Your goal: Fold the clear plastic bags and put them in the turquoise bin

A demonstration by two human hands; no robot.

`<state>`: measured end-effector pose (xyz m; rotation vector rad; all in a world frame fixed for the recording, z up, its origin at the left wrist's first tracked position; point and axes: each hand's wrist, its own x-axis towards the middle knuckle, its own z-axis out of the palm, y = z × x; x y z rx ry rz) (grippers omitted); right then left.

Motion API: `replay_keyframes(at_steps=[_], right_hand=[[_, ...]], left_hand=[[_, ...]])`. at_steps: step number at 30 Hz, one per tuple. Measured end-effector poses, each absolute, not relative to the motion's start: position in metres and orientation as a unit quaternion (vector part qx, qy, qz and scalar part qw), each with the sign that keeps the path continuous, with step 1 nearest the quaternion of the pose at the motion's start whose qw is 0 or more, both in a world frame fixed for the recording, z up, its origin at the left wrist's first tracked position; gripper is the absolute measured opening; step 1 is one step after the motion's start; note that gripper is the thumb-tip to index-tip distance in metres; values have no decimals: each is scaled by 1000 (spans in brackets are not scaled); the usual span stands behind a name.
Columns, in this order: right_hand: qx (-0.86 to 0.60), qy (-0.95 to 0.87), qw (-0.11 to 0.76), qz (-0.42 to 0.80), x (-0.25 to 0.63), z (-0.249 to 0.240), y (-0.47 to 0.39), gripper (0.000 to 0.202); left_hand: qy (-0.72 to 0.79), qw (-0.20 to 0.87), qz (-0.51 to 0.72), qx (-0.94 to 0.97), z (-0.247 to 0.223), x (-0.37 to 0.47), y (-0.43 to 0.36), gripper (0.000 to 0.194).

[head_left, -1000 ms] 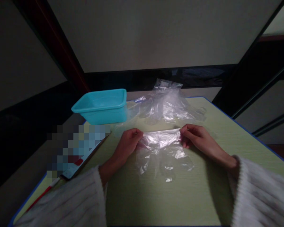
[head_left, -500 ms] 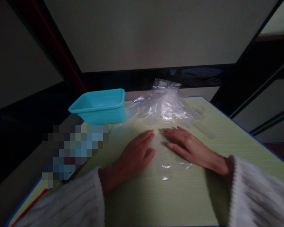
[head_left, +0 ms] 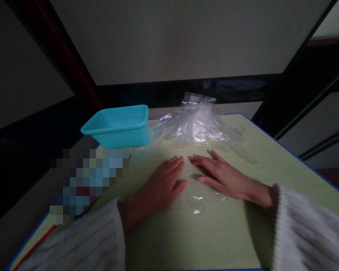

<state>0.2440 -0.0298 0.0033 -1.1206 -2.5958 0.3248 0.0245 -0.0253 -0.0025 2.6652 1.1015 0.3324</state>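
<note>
A clear, thin plastic piece (head_left: 197, 201) lies flat on the pale green table (head_left: 214, 241), between and below my hands; its exact outline is hard to make out. My left hand (head_left: 165, 184) rests palm down at its left side, fingers stretched out and holding nothing. On the right, my right hand (head_left: 222, 175) is spread with its fingertips over the plastic's upper part. Just beyond both hands sits a crumpled heap of clear plastic (head_left: 199, 126), shiny and see-through, with thin parts trailing to the left and right.
A turquoise basin (head_left: 121, 130) stands at the back left, touching the heap's left end. Nearer at the left is a blurred-out item (head_left: 93, 180), with a red strip (head_left: 36, 246) below it. A wall panel rises behind the table.
My right hand has shifted slightly left, its fingertips closer to my left hand. My left hand's fingers lie a little flatter. The plastic heap and basin stay in place.
</note>
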Motion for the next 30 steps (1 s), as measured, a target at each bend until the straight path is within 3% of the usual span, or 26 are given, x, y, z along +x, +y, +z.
replay_keyframes(at_steps=[30], right_hand=[[-452,-876,134,99,259,10,-27,38]], left_hand=[[416,118,19,901,18,15,-31,49]])
